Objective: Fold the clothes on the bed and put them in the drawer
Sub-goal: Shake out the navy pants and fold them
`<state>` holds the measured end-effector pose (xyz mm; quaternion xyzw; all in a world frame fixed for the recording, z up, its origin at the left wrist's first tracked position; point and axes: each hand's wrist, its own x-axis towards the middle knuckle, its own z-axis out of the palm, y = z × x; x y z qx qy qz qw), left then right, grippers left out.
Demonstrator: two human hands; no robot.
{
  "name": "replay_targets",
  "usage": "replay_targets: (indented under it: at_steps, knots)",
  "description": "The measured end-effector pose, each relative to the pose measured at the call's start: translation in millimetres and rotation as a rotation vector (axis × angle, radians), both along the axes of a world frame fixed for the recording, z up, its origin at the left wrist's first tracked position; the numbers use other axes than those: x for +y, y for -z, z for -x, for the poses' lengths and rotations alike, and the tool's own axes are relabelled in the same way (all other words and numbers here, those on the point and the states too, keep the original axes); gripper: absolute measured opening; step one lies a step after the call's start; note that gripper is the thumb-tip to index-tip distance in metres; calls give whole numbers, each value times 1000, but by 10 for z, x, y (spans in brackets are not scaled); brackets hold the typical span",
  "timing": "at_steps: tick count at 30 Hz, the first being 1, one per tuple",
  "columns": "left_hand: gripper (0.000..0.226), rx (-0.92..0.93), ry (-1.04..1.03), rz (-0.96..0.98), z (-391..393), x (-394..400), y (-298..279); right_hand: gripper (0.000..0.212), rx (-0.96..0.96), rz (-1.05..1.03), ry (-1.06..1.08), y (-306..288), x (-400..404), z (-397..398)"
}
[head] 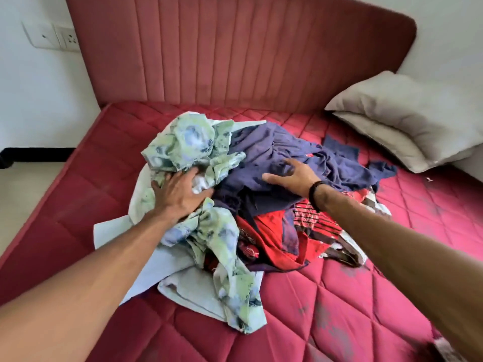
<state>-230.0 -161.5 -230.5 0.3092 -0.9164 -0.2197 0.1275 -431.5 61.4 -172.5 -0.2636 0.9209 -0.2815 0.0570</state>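
Note:
A heap of unfolded clothes lies in the middle of the red quilted mattress (352, 296). A crumpled green-and-blue floral cloth (188, 145) covers the heap's left side, and my left hand (180, 192) presses into it with its fingers curled in the fabric. A navy blue garment (261, 152) spreads across the top. My right hand (292, 173), fingers spread, rests on it without gripping. A red garment (269, 231) and a striped one (311, 218) lie under the front right. A pale blue cloth (156, 265) sits underneath on the left.
A padded pink headboard (235, 53) stands behind the bed. Two grey pillows (407, 118) are stacked at the right. A wall socket (65, 37) is on the white wall at the left. No drawer is in view.

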Motion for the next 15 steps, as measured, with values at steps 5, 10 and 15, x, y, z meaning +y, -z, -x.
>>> replay_targets:
  at_steps: [5,10,15]
  knots:
    - [51,378,-99,-122,-343,-76,252,9,-12,-3,-181,53,-36,-484]
    - [56,128,-177,-101,-845,66,55,26,-273,125,-305,-390,997,-1665]
    - [34,306,-283,56,-1799,1053,-368,37,-532,-269,-401,-23,2423,-2994]
